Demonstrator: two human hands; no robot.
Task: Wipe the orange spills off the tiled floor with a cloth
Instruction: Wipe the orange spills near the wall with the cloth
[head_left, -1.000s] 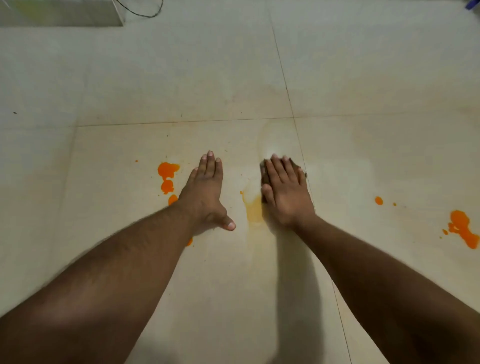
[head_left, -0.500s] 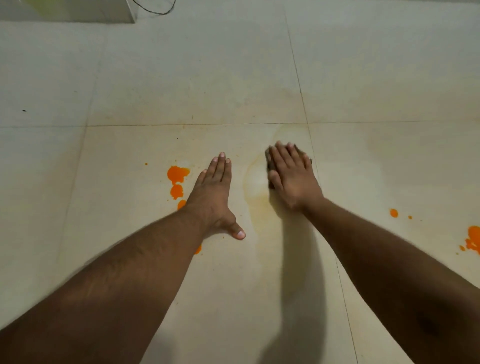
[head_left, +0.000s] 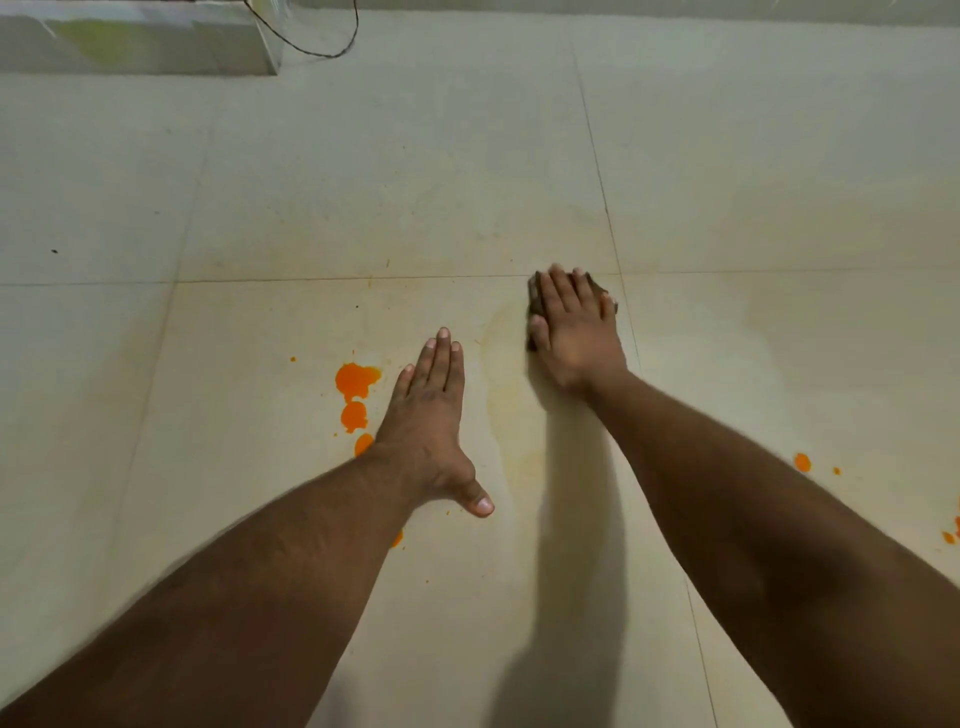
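Note:
My right hand (head_left: 574, 335) presses flat on a dark cloth (head_left: 535, 301), which shows only at its edges under the fingers and lies near a tile joint. A faint yellowish smear (head_left: 501, 400) runs down the tile to its left. My left hand (head_left: 434, 415) rests flat on the floor, fingers together, thumb out, holding nothing. Just left of it lie bright orange spills (head_left: 356, 382), partly hidden by the wrist. Small orange drops (head_left: 802, 461) sit to the right of my right forearm, and more orange (head_left: 953, 532) shows at the right edge.
The floor is large beige tiles (head_left: 415, 182) with thin joints. A pale box-like object (head_left: 140, 41) stands at the far left, with a black cable (head_left: 332, 49) beside it. A wall base runs along the top edge.
My right hand has slid the cloth away from me, up to the tile joint, leaving a faint smear where an orange streak was. My left hand has stayed planted.

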